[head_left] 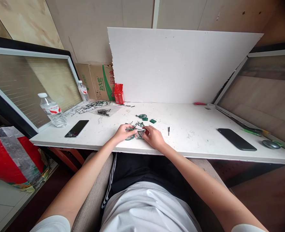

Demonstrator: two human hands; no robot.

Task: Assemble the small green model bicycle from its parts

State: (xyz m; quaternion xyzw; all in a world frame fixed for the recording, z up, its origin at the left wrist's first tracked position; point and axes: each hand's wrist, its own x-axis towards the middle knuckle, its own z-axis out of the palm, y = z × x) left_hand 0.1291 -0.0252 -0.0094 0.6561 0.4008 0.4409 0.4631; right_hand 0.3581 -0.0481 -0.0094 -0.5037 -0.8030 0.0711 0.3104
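Note:
Close to the table's front edge, a small green model bicycle (139, 134) is between my two hands. My left hand (123, 134) has its fingers closed at the spoked wheel on the left side. From the right, my right hand (153, 136) pinches the other end of the frame, its fingertips partly covering the thin parts. Just beyond lie a loose green spoked wheel piece (141, 116) and a small green block (153, 121). A short black screwdriver-like tool (168, 131) rests to the right of my right hand.
On the white table (181, 141), a phone (76, 128) and a water bottle (52, 110) stand at left, near black part frames (94, 106) and a plastic bag (106, 111). Another phone (237, 139) and a mouse (270, 144) are at right. A white board (181, 66) leans behind.

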